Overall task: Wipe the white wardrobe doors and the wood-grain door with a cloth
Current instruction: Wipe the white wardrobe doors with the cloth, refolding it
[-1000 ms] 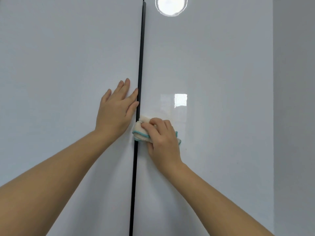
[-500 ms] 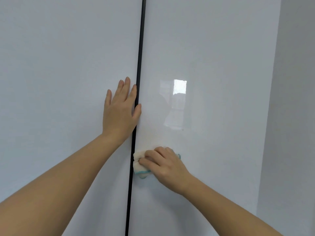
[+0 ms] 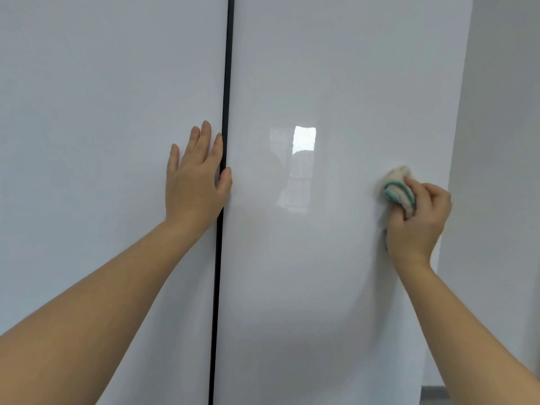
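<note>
1. The left wardrobe door and the right wardrobe door stand side by side. A narrow black strip parts them, running from the top of the view to the bottom.
2. The right door's outer edge slants down the right of the view. Beyond it is a plain grey wall, set back from the door face.
3. The cloth lies against the right door at mid height, near that outer edge and well apart from the black strip.
4. The right hand grips the cloth, its fingers curled round the bunched fabric, and holds it to the panel. The knuckles sit just beside the door's outer edge.
5. The left hand lies flat on the left door at its inner edge, with the fingers straight, close together and pointing up. The thumb crosses the black strip and touches the right door's inner edge.
6. Between the thumb and the cloth, a wide stretch of the right door is bare. There is also bare panel above and below both hands.
7. Both doors are flat, smooth, glossy white panels with straight edges.
8. The right door carries a bright rectangular reflection between the two hands, with fainter mirrored shapes beneath it.
9. The cloth is soft and fluffy, cream in colour with a teal trimmed border, and is crumpled into a rounded wad.
10. Both forearms are bare and reach up from the bottom corners of the view.
</note>
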{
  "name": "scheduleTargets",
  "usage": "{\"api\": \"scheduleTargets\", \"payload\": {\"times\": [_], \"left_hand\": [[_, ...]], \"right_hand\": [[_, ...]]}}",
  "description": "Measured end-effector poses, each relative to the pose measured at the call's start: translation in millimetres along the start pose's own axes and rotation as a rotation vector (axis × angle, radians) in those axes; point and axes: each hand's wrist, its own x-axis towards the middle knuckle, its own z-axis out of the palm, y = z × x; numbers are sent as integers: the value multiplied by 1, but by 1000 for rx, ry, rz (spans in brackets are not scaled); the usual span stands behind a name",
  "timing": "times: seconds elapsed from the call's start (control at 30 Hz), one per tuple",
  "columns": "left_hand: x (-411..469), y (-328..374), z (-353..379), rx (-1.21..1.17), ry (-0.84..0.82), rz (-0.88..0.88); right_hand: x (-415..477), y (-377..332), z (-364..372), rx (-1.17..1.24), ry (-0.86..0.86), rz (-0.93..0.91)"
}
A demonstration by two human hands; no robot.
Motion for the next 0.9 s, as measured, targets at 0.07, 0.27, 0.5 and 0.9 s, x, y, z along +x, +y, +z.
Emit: {"api": "scheduleTargets", "payload": {"times": [0.07, 0.27, 0.5, 0.9], "left_hand": [[0, -1, -1, -2, -9, 0], [1, 0, -4, -4, -16, 3], [1, 1, -6, -11, -28, 6], [3, 4, -12, 20, -68, -37]], "right_hand": [[-2, -1, -3, 33, 61, 96], [-48, -33, 16, 17, 51, 104], [-111, -100, 59, 106, -186, -187], [-143, -131, 86, 179, -371, -525]]}}
